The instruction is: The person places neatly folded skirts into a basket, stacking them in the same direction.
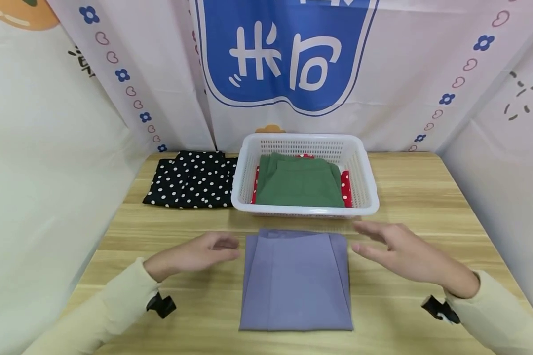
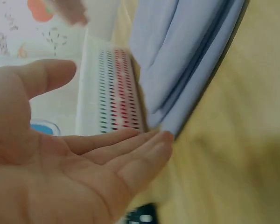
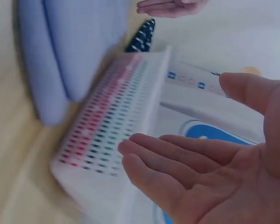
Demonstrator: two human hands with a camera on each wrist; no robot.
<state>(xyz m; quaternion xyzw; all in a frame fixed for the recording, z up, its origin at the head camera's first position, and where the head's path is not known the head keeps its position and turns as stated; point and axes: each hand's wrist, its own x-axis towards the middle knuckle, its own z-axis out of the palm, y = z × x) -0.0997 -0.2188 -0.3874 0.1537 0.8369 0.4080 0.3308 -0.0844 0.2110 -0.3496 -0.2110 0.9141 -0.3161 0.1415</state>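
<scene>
A folded purple-grey cloth [image 1: 302, 281] lies flat on the table in front of the white basket. To its left hovers my left hand [image 1: 197, 254], palm turned inward, apart from the cloth. On the other side my right hand [image 1: 408, 254] is held the same way, its fingertips near the cloth's upper right corner. Both wrist views show relaxed, spread fingers with nothing between them: the left palm [image 2: 60, 172] and the right palm [image 3: 224, 182]. The cloth's layered edge [image 2: 186, 56] shows beyond the left fingertips.
Behind the cloth stands a white perforated basket [image 1: 305, 211] holding a folded green cloth [image 1: 302, 182] over a red polka-dot one [image 1: 346, 190]. A folded black polka-dot cloth [image 1: 191, 180] lies left of it. Printed white curtains [image 1: 284, 111] enclose the wooden table [image 1: 417, 182].
</scene>
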